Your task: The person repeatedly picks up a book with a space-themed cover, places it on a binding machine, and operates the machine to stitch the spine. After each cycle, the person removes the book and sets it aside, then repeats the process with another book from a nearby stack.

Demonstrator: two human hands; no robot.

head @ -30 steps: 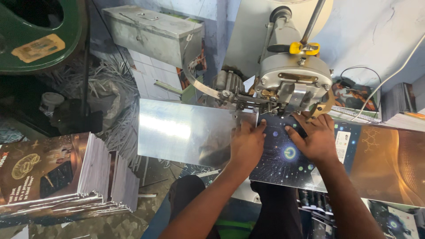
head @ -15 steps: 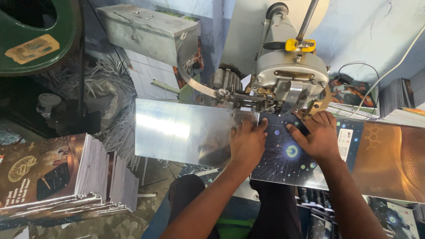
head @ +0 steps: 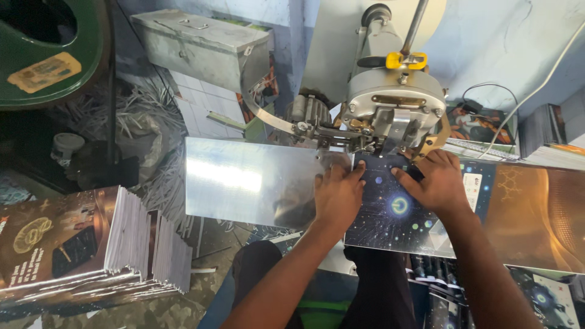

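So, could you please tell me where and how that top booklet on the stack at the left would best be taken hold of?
Take the top booklet by its right-hand edge, where the stack fans out and the page edges show, coming from the right with a flat pinch grip. It lies flat and glossy, so a grip from above would probably slide. Both the left hand and right hand are pressed on the starry cover.

A glossy dark booklet cover (head: pixel 420 219), printed with stars and a glowing ring, is laid flat and open under the stitching machine head (head: pixel 396 103).
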